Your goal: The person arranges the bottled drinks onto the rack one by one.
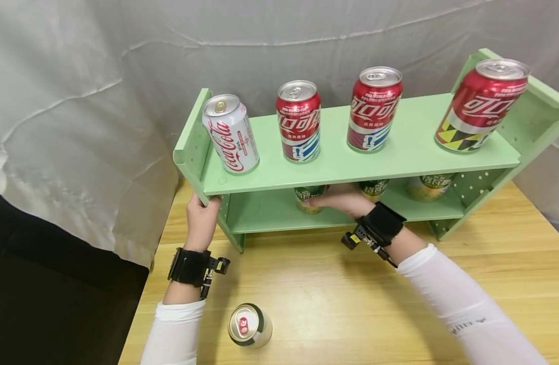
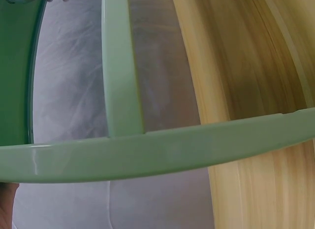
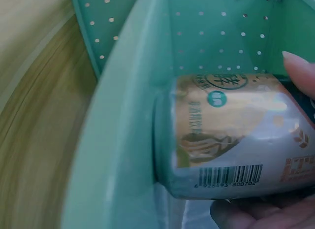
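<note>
Standing on a wooden table (image 1: 334, 304), a green shelf (image 1: 352, 162) backs onto white cloth (image 1: 78, 101).

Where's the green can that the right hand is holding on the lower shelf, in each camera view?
Head: green can under the top board, left of the right hand.
Left wrist: not in it.
Right wrist: green can fills the centre, lying sideways in the picture.
Shared landmark: the green shelf.

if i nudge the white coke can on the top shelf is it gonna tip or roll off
Probably tips easily: the white can is tall and narrow and stands near the left end of the top shelf, whose end panel may catch it. Once on its side, its round, smooth wall would likely roll. The left hand grips the shelf corner just below, so any shake could upset it.
</note>
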Demonstrator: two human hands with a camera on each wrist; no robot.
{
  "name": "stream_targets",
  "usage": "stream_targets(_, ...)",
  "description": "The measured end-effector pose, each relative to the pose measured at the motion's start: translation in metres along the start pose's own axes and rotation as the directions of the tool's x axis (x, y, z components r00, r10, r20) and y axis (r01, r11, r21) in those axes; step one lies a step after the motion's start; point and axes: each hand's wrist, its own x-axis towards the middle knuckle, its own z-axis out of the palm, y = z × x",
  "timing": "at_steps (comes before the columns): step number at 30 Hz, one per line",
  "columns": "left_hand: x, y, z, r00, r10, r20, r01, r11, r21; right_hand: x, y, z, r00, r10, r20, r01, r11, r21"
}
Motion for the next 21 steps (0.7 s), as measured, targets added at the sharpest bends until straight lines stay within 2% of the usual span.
stream_targets(3,0.000,0.000,0.001,1.000,0.004,-0.001,-0.004,1.000,0.000,-0.006,0.001,0.006,0.991,-0.116,-0.067,0.116,0.993,-0.001)
stream_targets(6,0.000,0.000,0.001,1.000,0.013,0.000,-0.013,1.000,-0.001,-0.014,0.001,0.012,0.969,-0.217,-0.123,0.201,0.971,-0.126)
stream_targets(9,0.000,-0.001,0.000,1.000,0.018,-0.009,-0.018,1.000,0.000,-0.024,0.001,0.018,0.960,-0.235,-0.149,0.184,0.938,-0.294)
stream_targets(11,-0.001,-0.002,-0.001,1.000,0.018,-0.015,-0.018,1.000,-0.001,-0.029,0.000,0.021,0.955,-0.247,-0.163,0.177,0.919,-0.352)
stream_targets(14,-0.001,-0.001,-0.002,1.000,0.015,-0.018,-0.015,1.000,-0.001,-0.035,0.001,0.025,0.941,-0.286,-0.178,0.209,0.910,-0.357)
stream_targets(17,-0.002,0.001,-0.001,1.000,0.003,-0.009,-0.003,1.000,0.006,-0.041,0.002,0.028,0.928,-0.323,-0.187,0.255,0.915,-0.312)
stream_targets(21,-0.005,0.013,0.000,1.000,-0.021,0.002,0.021,1.000,0.021,-0.056,0.005,0.034,0.925,-0.331,-0.190,0.270,0.920,-0.284)
